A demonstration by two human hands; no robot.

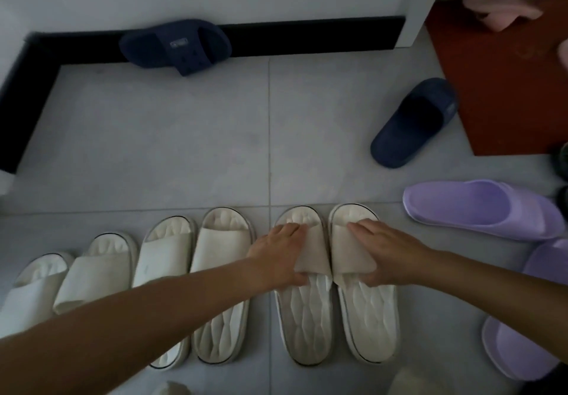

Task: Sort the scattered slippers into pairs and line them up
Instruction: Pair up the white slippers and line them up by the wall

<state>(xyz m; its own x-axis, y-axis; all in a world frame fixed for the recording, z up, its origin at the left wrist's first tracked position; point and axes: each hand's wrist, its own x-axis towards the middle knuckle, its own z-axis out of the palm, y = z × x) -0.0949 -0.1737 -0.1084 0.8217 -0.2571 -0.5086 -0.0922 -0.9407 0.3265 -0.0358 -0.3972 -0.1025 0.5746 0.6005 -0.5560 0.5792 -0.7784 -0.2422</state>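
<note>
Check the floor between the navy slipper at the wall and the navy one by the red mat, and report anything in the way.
Nothing visible: only bare tile separates the navy slipper at the wall from the navy slipper by the red mat. The cream slippers and purple slipper lie nearer the camera, off that path.

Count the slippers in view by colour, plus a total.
cream slippers: 6
navy slippers: 2
purple slippers: 2
pink slippers: 1 clear; the pale blur at the right edge is too unclear to count
Total: 11
</note>
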